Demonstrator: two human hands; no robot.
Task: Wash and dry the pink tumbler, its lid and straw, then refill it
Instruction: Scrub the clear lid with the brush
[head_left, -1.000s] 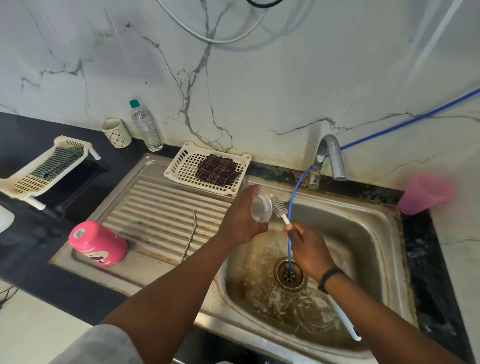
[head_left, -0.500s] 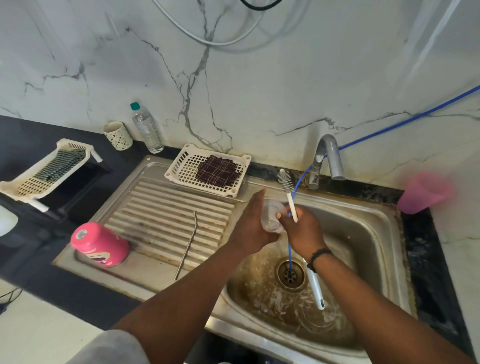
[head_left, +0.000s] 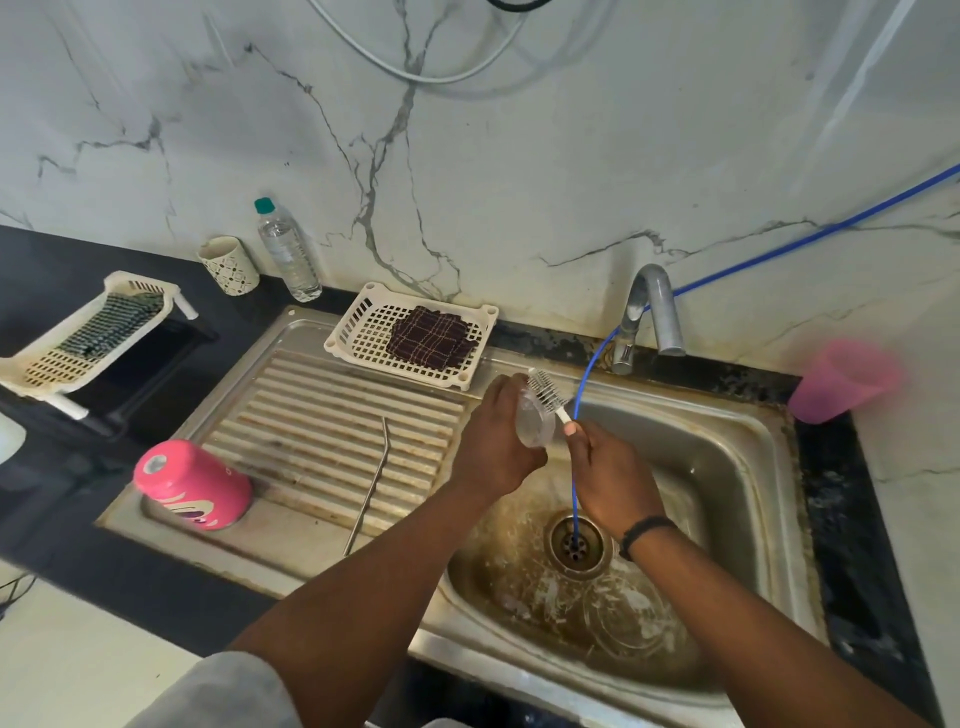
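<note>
Lid (head_left: 531, 427): clear, held over the sink (head_left: 737, 467).
Left hand (head_left: 496, 447): wrapped round the lid.
Right hand (head_left: 605, 475): grips a brush (head_left: 545, 391), bristles against the lid.
Tumbler (head_left: 192, 486): pink, on its side, left of the sink.
Straw (head_left: 370, 486): metal, left of the sink.

The tumbler (head_left: 193, 484) lies on its side at the left front corner of the drainboard (head_left: 332, 431), with the straw (head_left: 370, 486) to its right on the ribs and a basket (head_left: 410, 335) holding a cloth (head_left: 434, 338) behind them. Right of the drainboard is the sink (head_left: 727, 467); over it the left hand (head_left: 493, 447) holds the lid (head_left: 535, 423), and the right hand (head_left: 608, 478) sets a brush (head_left: 545, 391) against it. The tap (head_left: 649, 312) stands behind the sink, a cup (head_left: 841, 382) on the bench (head_left: 852, 519) to its right.
</note>
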